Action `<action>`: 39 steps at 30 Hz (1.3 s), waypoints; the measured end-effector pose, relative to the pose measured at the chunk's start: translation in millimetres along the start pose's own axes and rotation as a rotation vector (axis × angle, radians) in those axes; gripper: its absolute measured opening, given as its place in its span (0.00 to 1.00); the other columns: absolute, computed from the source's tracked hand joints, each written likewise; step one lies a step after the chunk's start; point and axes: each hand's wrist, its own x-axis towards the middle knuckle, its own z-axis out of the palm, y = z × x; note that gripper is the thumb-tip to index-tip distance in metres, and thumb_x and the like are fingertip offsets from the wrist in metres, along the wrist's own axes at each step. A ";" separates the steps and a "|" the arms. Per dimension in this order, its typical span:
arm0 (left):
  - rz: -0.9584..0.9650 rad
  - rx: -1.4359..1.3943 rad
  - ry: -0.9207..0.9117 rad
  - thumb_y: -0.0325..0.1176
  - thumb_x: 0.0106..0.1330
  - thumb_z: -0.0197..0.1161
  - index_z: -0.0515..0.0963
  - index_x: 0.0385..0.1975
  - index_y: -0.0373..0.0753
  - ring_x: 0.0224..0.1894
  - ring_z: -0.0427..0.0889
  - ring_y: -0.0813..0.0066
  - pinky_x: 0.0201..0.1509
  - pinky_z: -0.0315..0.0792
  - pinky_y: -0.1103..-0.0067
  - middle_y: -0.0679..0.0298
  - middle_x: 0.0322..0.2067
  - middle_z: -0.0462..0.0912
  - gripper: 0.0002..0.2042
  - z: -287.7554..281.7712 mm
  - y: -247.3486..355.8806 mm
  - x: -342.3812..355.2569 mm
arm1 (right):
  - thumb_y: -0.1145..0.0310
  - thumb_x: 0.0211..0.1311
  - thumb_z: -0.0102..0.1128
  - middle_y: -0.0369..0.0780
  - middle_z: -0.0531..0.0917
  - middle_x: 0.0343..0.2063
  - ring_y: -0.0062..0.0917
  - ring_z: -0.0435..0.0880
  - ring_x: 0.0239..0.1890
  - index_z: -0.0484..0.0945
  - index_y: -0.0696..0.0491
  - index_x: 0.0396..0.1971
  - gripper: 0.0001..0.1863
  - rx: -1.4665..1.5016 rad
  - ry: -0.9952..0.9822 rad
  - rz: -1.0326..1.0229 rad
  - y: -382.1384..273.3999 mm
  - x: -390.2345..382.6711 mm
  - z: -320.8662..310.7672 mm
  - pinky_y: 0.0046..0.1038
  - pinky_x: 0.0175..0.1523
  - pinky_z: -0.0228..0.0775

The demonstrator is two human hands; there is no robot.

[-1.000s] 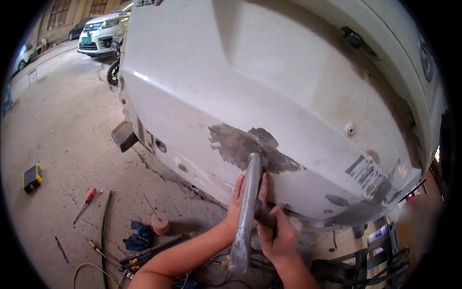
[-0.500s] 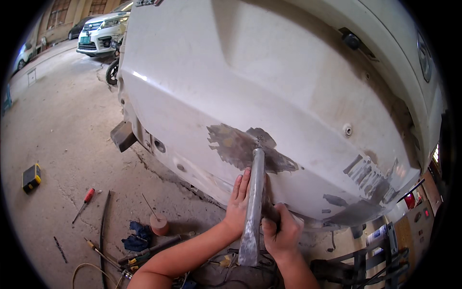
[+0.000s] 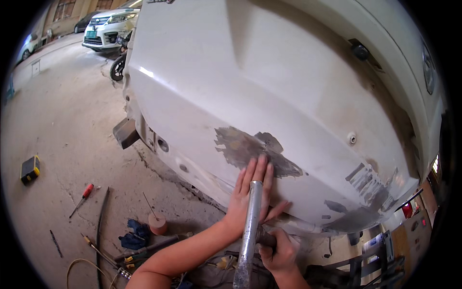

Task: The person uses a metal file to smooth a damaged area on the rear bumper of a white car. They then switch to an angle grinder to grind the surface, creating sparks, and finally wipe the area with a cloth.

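Note:
A white car panel (image 3: 288,86) fills most of the view, with a grey, bare patch (image 3: 238,147) low in its middle. My left hand (image 3: 248,195) lies on the panel with its fingers stretched out, the fingertips on the lower part of that patch. My right hand (image 3: 279,248) grips a hammer by its dark handle, just right of the left wrist. The hammer's long silver head (image 3: 251,221) lies across the view of my left hand, its upper end just below the fingertips; whether it touches the fingers I cannot tell.
On the concrete floor (image 3: 57,115) lie a black-and-yellow case (image 3: 30,169), a red screwdriver (image 3: 85,192), a blue cloth (image 3: 132,233), a pinkish cylinder (image 3: 157,225), cables and several tools. Dark metal equipment (image 3: 361,265) stands lower right. A white car (image 3: 106,33) is parked behind at upper left.
My left fingers have slid up onto the patch. The hammer's upper end has come down from the patch, and my right hand sits lower. The view has shifted slightly.

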 end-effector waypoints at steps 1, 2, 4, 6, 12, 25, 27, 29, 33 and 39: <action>-0.020 -0.003 0.015 0.54 0.56 0.59 0.59 0.59 0.26 0.65 0.56 0.49 0.66 0.52 0.64 0.43 0.62 0.57 0.40 -3.6 0.8 6.3 | 0.41 0.57 0.51 0.44 0.71 0.12 0.43 0.74 0.16 0.71 0.56 0.18 0.29 -0.006 -0.012 -0.002 0.3 -1.6 0.3 0.36 0.22 0.65; -0.040 -0.007 0.029 0.54 0.55 0.59 0.58 0.59 0.26 0.65 0.56 0.49 0.65 0.53 0.64 0.43 0.62 0.57 0.41 -5.4 2.6 10.9 | 0.41 0.57 0.51 0.45 0.71 0.13 0.43 0.75 0.16 0.71 0.56 0.18 0.29 -0.008 -0.012 -0.003 0.4 -2.1 1.5 0.36 0.22 0.65; -0.049 -0.010 0.050 0.54 0.56 0.59 0.58 0.59 0.25 0.65 0.56 0.49 0.65 0.53 0.63 0.42 0.62 0.56 0.41 -1.3 5.7 10.7 | 0.40 0.57 0.51 0.45 0.71 0.13 0.44 0.75 0.17 0.71 0.56 0.18 0.29 -0.014 -0.008 -0.017 -0.9 1.2 2.8 0.37 0.22 0.65; -0.030 -0.014 0.046 0.54 0.56 0.59 0.58 0.59 0.25 0.65 0.56 0.49 0.65 0.54 0.62 0.42 0.62 0.56 0.41 11.6 9.5 -4.7 | 0.41 0.57 0.50 0.45 0.72 0.14 0.44 0.75 0.17 0.71 0.56 0.19 0.28 -0.003 -0.012 -0.063 -0.8 5.4 2.9 0.38 0.22 0.65; 0.051 -0.058 0.014 0.53 0.57 0.57 0.60 0.58 0.26 0.65 0.55 0.50 0.64 0.57 0.64 0.42 0.62 0.56 0.38 26.5 8.5 -28.5 | 0.46 0.58 0.52 0.46 0.73 0.15 0.47 0.75 0.19 0.72 0.56 0.22 0.25 -0.034 -0.003 -0.066 0.9 22.7 5.4 0.39 0.24 0.67; 0.046 -0.047 -0.078 0.51 0.60 0.54 0.61 0.59 0.28 0.65 0.58 0.57 0.63 0.59 0.66 0.46 0.63 0.55 0.34 38.8 8.7 -44.6 | 0.50 0.57 0.54 0.47 0.74 0.16 0.46 0.77 0.19 0.72 0.55 0.20 0.22 -0.024 -0.018 0.001 7.4 15.4 5.4 0.38 0.26 0.69; 0.027 -0.089 -0.039 0.50 0.61 0.53 0.60 0.59 0.28 0.64 0.60 0.57 0.63 0.59 0.66 0.46 0.62 0.57 0.34 31.9 13.8 -41.9 | 0.50 0.57 0.53 0.47 0.74 0.15 0.46 0.77 0.19 0.71 0.55 0.19 0.22 -0.009 0.037 -0.156 9.3 7.7 6.1 0.38 0.26 0.69; 0.025 -0.095 -0.093 0.48 0.61 0.54 0.61 0.58 0.27 0.61 0.63 0.53 0.63 0.59 0.66 0.45 0.61 0.60 0.33 30.9 12.9 -42.4 | 0.47 0.59 0.50 0.47 0.74 0.15 0.45 0.77 0.20 0.71 0.56 0.19 0.25 -0.041 0.002 -0.071 7.9 12.6 4.2 0.36 0.27 0.70; 0.045 -0.034 -0.072 0.42 0.60 0.53 0.62 0.58 0.28 0.61 0.64 0.54 0.62 0.60 0.67 0.45 0.62 0.58 0.30 44.3 6.8 -50.3 | 0.48 0.60 0.50 0.46 0.74 0.15 0.44 0.76 0.19 0.71 0.57 0.20 0.25 -0.037 -0.019 0.036 7.9 14.3 4.0 0.37 0.27 0.69; 0.039 -0.009 -0.124 0.46 0.60 0.55 0.63 0.58 0.28 0.61 0.64 0.53 0.62 0.61 0.68 0.45 0.62 0.58 0.32 43.8 6.5 -50.7 | 0.47 0.59 0.50 0.47 0.73 0.15 0.42 0.78 0.21 0.72 0.57 0.20 0.25 -0.073 -0.004 0.072 7.7 15.6 2.9 0.36 0.26 0.69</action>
